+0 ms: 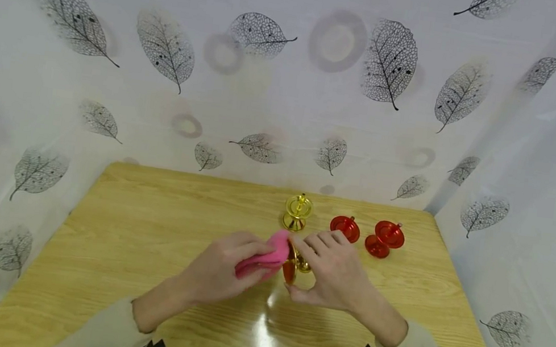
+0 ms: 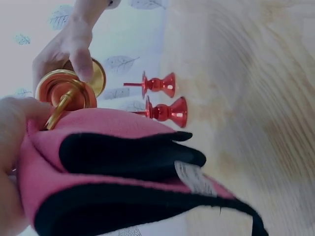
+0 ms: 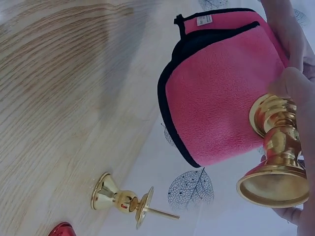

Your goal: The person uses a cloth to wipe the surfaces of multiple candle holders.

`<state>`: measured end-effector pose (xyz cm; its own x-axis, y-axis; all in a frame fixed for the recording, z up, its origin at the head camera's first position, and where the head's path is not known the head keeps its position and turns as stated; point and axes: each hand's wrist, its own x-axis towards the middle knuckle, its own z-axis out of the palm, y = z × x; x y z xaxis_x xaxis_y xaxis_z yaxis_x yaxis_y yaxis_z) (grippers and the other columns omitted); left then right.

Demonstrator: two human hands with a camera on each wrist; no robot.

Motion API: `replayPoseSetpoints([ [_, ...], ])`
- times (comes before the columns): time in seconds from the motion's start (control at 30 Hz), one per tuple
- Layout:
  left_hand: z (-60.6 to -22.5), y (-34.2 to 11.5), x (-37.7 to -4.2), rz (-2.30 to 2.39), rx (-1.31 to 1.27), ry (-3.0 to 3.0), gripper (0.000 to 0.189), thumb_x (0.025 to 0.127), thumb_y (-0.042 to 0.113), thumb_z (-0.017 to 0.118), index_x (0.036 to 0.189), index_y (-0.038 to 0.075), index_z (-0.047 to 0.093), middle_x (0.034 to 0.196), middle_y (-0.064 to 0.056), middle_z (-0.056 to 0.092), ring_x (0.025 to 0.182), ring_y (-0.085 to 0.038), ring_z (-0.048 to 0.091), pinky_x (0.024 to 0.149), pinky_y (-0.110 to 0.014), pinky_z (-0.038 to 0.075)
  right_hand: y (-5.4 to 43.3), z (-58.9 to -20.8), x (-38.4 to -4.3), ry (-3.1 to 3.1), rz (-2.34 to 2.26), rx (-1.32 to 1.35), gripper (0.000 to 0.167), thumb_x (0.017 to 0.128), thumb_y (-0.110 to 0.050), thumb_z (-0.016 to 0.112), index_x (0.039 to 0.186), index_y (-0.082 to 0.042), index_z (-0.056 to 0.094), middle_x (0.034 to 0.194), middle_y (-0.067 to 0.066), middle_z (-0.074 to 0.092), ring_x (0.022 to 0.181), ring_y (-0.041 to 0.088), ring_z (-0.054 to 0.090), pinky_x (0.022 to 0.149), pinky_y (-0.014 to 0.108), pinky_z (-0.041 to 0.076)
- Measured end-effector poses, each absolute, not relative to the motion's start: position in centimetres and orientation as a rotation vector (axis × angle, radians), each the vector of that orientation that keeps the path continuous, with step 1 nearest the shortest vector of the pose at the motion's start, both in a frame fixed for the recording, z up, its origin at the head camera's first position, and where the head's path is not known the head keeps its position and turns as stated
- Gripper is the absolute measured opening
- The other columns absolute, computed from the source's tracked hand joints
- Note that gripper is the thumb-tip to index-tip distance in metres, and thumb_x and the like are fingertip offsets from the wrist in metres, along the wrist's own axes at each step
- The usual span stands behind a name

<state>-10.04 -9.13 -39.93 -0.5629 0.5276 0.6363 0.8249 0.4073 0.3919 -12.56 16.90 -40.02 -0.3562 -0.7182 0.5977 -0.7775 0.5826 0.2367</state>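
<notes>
My left hand [image 1: 221, 264] grips a folded pink cloth [image 1: 278, 247] with black edging and a small white tag, seen best in the left wrist view. My right hand [image 1: 336, 272] holds a shiny gold candle holder [image 3: 281, 145] on its side. Its dish [image 2: 64, 93] and central spike face the cloth, and the cloth lies against the dish and spike in the left wrist view. Part of the holder's stem is hidden by the right fingers in the head view.
Another gold candle holder [image 1: 295, 221] stands upright near the table's back edge. To its right are two red candle holders, one [image 1: 345, 227] partly behind my right hand and another [image 1: 385, 238] farther right. A leaf-patterned white curtain [image 1: 275, 104] surrounds the wooden table [image 1: 151, 205].
</notes>
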Motion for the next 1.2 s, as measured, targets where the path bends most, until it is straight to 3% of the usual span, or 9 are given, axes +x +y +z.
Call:
replayPoseSetpoints([
  [0.23, -39.6, -8.7, -9.9, -0.866, -1.219, -2.231, 0.029, 0.082, 0.01, 0.089, 0.108, 0.003, 0.08, 0.105, -0.009, 0.081, 0.098, -0.021, 0.079, 0.092, -0.027, 0.065, 16.1, -39.8, -12.2, -2.103, 0.097, 1.21, 0.085, 0.061, -0.065, 0.079, 0.125, -0.009, 0.072, 0.086, -0.003, 0.07, 0.078, 0.019, 0.065, 0.072, 0.032, 0.052],
  [0.47, -39.8, -9.2, -10.0, -0.815, -1.25, -2.237, 0.026, 0.083, 0.009, 0.087, 0.107, 0.003, 0.08, 0.105, -0.009, 0.081, 0.097, -0.02, 0.078, 0.09, -0.025, 0.065, 16.1, -39.9, -12.2, -2.08, 0.061, 1.197, 0.08, 0.06, -0.065, 0.078, 0.12, -0.012, 0.073, 0.083, -0.003, 0.068, 0.076, 0.02, 0.065, 0.071, 0.033, 0.053],
  [0.73, -40.4, -10.4, -10.0, -0.794, -1.275, -2.191, 0.03, 0.079, 0.003, 0.088, 0.108, 0.004, 0.08, 0.103, -0.008, 0.079, 0.092, -0.018, 0.076, 0.084, -0.024, 0.065, 17.1, -40.1, -12.2, -2.118, 0.047, 1.168, 0.083, 0.06, -0.065, 0.077, 0.124, -0.012, 0.073, 0.085, -0.001, 0.069, 0.078, 0.02, 0.065, 0.073, 0.036, 0.053],
  [1.2, -40.1, -10.5, -9.9, -0.802, -1.235, -2.284, 0.027, 0.085, 0.005, 0.085, 0.111, 0.005, 0.081, 0.106, -0.007, 0.08, 0.095, -0.018, 0.077, 0.086, -0.026, 0.065, 16.9, -40.4, -12.2, -2.128, 0.024, 1.159, 0.081, 0.06, -0.066, 0.078, 0.12, -0.013, 0.073, 0.085, -0.002, 0.069, 0.077, 0.019, 0.065, 0.073, 0.035, 0.054],
])
